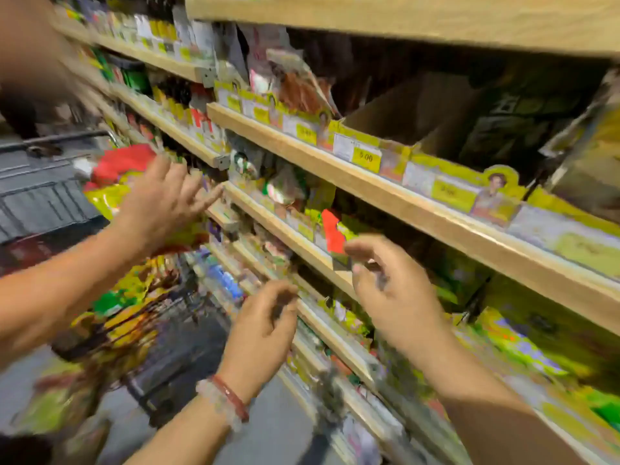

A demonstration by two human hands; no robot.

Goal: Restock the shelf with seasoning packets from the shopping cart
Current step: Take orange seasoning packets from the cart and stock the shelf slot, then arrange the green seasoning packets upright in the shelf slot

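Observation:
A red and green seasoning packet stands at the front edge of the middle wooden shelf. My right hand reaches up to its lower corner, and thumb and forefinger seem to pinch it; motion blur hides the exact contact. Lower and to the left, my left hand, with bracelets on the wrist, hangs with loosely curled fingers and holds nothing. The shopping cart at the left holds red and yellow seasoning packets.
Another person's arm comes in from the left, its hand spread over the cart's packets. An open cardboard box sits on the shelf above. Yellow price tags line the shelf edges. Lower shelves are packed with green and yellow packets.

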